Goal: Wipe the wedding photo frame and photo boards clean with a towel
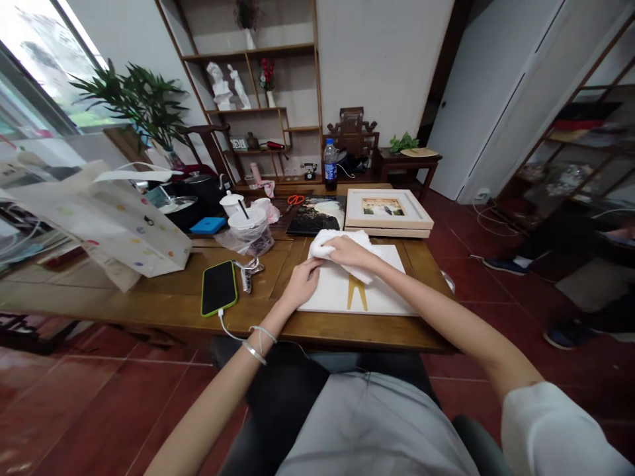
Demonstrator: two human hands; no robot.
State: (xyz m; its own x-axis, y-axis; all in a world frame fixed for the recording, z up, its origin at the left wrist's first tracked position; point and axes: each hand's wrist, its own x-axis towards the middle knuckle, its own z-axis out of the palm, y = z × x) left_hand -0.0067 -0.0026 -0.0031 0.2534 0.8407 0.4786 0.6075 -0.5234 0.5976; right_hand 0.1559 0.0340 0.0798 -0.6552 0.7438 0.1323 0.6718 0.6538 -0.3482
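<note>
A white flat board [322,294] lies on the wooden table in front of me, with a yellow piece shaped like two splayed legs [357,294] on its face. My right hand [350,253] is closed on a bunched white cloth [342,239] and presses it against the far part of the board. The cloth covers the top of the yellow piece. At the board's left edge, my left hand [303,283] grips the board, its fingertips close to the cloth; part of its fingers is hidden.
Behind the board lie a framed picture [391,213] and a dark glossy panel [316,215], with orange scissors [296,199] nearby. To the left are a charging phone [219,288], a lidded cup [248,228], a blue box [208,225] and a paper bag [133,231]. Someone's legs [526,254] show at right.
</note>
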